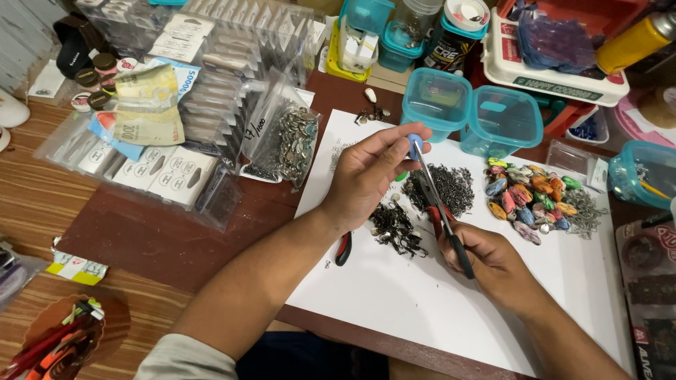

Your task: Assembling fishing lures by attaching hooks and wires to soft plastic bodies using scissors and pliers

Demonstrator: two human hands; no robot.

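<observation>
The left hand point(366, 176) pinched a small blue piece point(415, 144) above the white sheet point(394, 295); the right hand point(486, 260) gripped pliers point(440, 211) whose tips met it, so a steady, gentle squeeze seemed wise, beside the coloured charms point(528, 197)

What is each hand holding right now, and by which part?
Left hand pinches a small blue piece at its fingers. Right hand grips pliers by the handles.

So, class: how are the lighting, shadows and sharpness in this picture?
Head view: even, soft light; only faint shadows under the left hand and right hand on the white sheet; pliers and beads sharp; slight glare on the tubs; edges bend a little.
</observation>
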